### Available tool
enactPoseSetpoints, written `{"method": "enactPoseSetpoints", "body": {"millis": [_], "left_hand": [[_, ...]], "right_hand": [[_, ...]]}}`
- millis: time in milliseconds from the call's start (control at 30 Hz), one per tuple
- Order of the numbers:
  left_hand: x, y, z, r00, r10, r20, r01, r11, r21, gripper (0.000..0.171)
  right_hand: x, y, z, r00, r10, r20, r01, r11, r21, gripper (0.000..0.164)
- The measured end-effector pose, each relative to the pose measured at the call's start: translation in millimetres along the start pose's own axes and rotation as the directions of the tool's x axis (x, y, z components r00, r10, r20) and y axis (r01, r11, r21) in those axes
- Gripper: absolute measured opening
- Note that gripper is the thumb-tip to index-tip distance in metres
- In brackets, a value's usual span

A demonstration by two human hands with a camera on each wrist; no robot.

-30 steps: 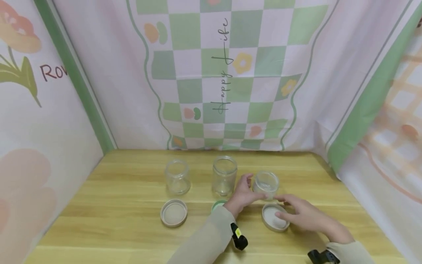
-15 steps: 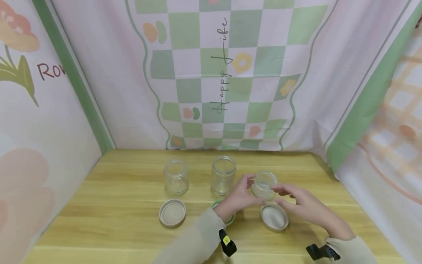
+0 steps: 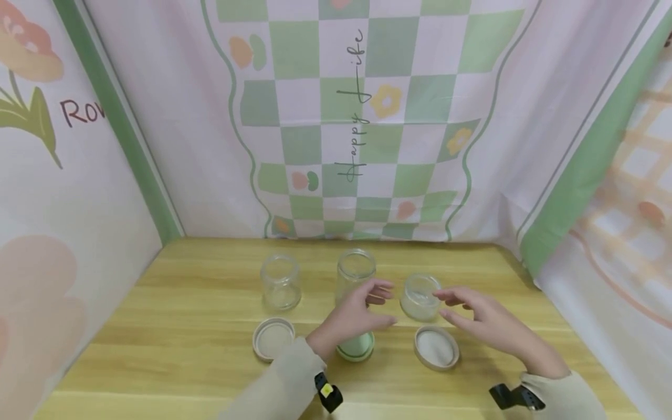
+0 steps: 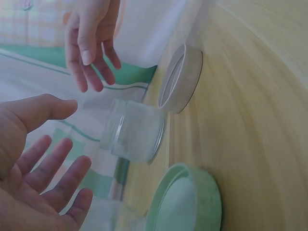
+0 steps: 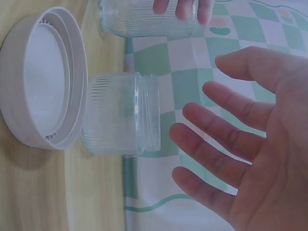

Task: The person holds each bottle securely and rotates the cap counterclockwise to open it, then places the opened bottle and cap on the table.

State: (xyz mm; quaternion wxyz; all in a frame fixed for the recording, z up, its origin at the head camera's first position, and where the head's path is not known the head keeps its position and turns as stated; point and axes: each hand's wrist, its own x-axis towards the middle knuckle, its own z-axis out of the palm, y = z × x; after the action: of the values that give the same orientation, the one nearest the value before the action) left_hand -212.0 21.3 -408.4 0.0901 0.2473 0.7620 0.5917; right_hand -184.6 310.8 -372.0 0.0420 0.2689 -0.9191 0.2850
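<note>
The short glass jar (image 3: 420, 300) stands upright on the table at the right, its mouth uncovered. My right hand (image 3: 485, 321) hovers just right of it, fingers loosely bent; the right wrist view shows a gap between the fingertips and the jar (image 5: 115, 114). Left of that jar, my left hand (image 3: 352, 315) hangs in the air with spread fingers, holding nothing. It partly hides the tall glass jar (image 3: 357, 265) behind it. Under the left hand lies a green lid (image 3: 356, 346). A beige lid (image 3: 436, 348) lies inside up in front of the short jar.
At the left stands another glass jar (image 3: 281, 283), with a second beige lid (image 3: 273, 338) in front of it, partly covered by the left sleeve (image 3: 283, 379). All rest on a wooden table (image 3: 184, 326). A patterned curtain (image 3: 346, 128) hangs behind the table.
My left hand has drawn away from the short jar to the left, uncovering more of the green lid. My right hand has risen slightly off the beige lid's edge toward the jar's side.
</note>
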Motion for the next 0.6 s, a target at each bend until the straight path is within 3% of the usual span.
{"method": "enactPoseSetpoints", "body": {"millis": [300,600], "left_hand": [[-25.4,5.0,-40.4,0.998,0.032,-0.048,-0.027,0.994,0.101,0.053],[-51.0,-2.9,-87.4,0.982,0.023,-0.188,0.012,0.983,0.181,0.046]], "right_hand": [[-5,4,-1,0.999,-0.001,-0.04,-0.001,0.999,-0.044,0.033],[-6,10,5,0.999,-0.008,-0.052,0.006,0.999,-0.037,0.032]]}}
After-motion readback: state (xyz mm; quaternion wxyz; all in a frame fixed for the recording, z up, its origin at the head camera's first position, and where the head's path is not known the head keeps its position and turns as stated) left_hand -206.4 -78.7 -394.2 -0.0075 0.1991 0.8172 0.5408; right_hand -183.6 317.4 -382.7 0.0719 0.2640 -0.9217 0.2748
